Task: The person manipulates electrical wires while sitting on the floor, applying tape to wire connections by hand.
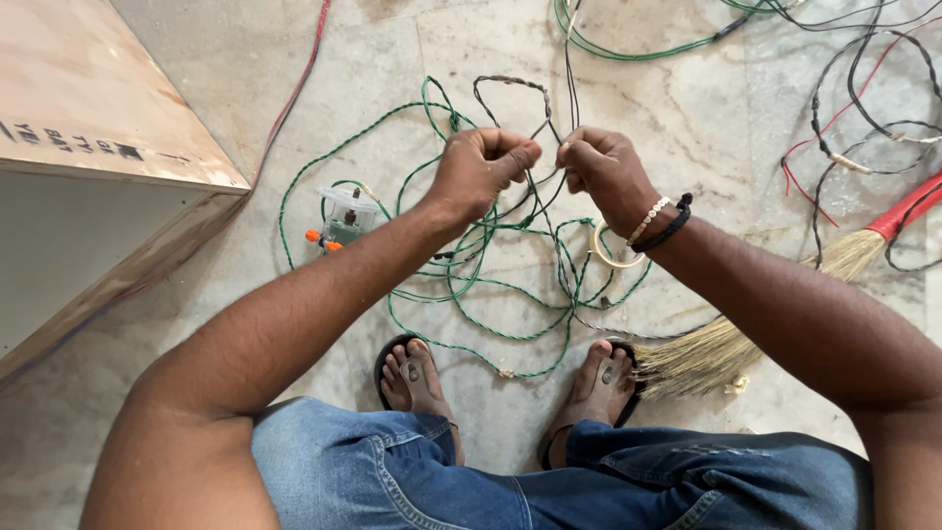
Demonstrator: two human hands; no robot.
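Head view: the left hand (481, 167) and right hand (599, 169) pinch a black wire (542, 186) tight between them, pulling it straight above the green wire (471, 294).

Wire tangle (491, 285) before feet; broom (746, 334) right; wooden box (88, 108) left

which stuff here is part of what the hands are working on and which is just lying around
In hand:
left hand
right hand
dark wire pinched between them
green twisted wire on the floor below

Lying about:
tape roll
broom
small clear-cased device
plywood box
red and black wires
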